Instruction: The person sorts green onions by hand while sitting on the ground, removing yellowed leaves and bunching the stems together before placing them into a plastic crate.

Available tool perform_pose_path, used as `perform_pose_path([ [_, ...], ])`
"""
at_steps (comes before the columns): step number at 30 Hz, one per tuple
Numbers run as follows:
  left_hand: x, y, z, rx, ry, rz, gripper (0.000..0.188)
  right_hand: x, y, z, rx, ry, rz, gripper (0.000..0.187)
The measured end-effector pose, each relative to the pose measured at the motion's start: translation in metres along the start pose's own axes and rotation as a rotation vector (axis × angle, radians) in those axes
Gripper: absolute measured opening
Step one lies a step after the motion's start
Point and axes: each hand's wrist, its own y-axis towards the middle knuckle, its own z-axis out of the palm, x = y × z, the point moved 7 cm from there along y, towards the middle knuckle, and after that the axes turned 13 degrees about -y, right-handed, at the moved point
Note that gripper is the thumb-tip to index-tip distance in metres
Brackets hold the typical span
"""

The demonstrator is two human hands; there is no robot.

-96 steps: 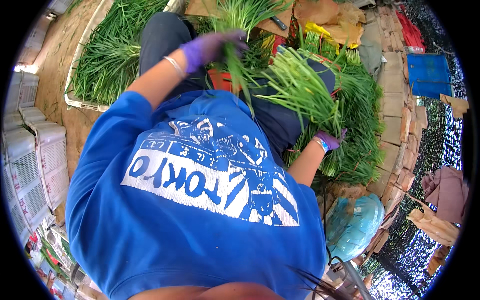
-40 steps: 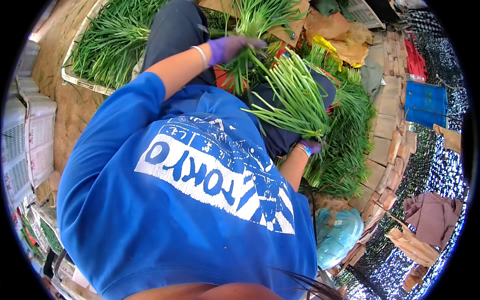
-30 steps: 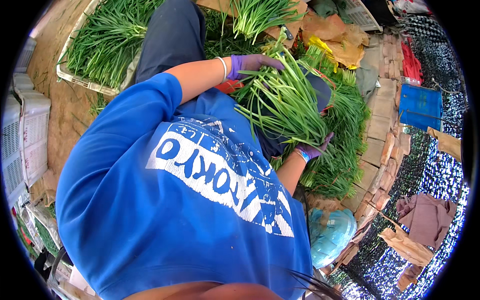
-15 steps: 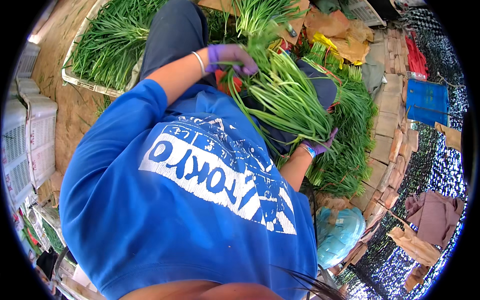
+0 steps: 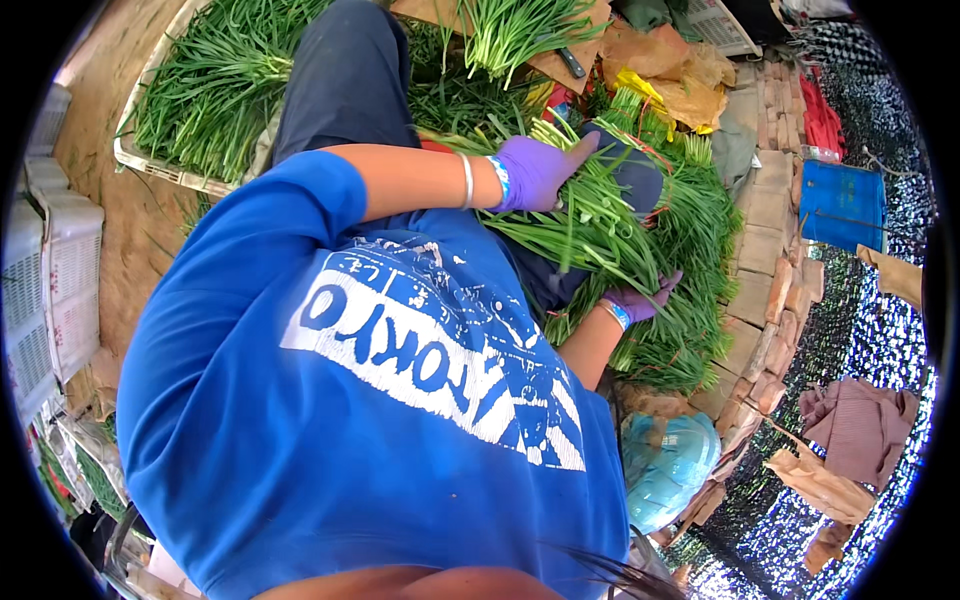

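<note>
A loose bunch of long green chives (image 5: 600, 228) lies across my lap, its pale stem ends up toward my knee and its leaves running down to the right. My left hand (image 5: 540, 172), in a purple glove, lies over the upper part of the bunch, one finger stretched along the stems and the others curled round it. My right hand (image 5: 640, 300), gloved in purple too, cradles the leafy end, with leaves between thumb and fingers. Beside my right knee rest several finished-looking bundles of chives (image 5: 695, 240), some bound with red ties.
A white crate (image 5: 180, 178) full of chives stands at the left. Ahead, more chives (image 5: 515, 35) and a dark-handled knife (image 5: 571, 62) lie on cardboard (image 5: 590, 35). Bricks (image 5: 760, 240), a blue container (image 5: 843, 205) and a teal bag (image 5: 670, 470) are on the right. White crates (image 5: 70, 260) line the far left.
My left hand has moved right and down, from the stem side onto the bunch. The bunch now lies lower and flatter. My right hand has stayed nearly in place at the leafy end.
</note>
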Motion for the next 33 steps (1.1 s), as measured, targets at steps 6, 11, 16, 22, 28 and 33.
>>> perform_pose_path([
  [6,0.007,0.025,0.019,-0.031,-0.124,0.078,0.098,0.003,-0.001,-0.006,-0.032,-0.053,-0.020,0.020],
  [11,0.029,0.031,0.017,0.180,-0.378,0.278,0.092,-0.020,-0.002,-0.010,0.016,0.008,0.065,0.038],
  [16,0.045,0.025,0.006,0.347,-0.257,0.281,0.084,-0.043,0.010,-0.011,0.130,-0.019,0.071,0.046],
  [22,0.048,0.001,-0.020,0.485,-0.233,0.142,0.081,-0.050,0.017,-0.012,0.180,-0.061,0.072,0.046],
  [28,0.137,-0.024,-0.113,-0.157,-1.153,-0.060,0.024,-0.045,0.008,-0.007,0.214,0.005,0.153,0.038],
  [33,0.065,-0.038,-0.063,-0.045,-0.534,0.120,0.029,-0.035,-0.005,-0.002,0.118,-0.025,0.083,0.036],
])
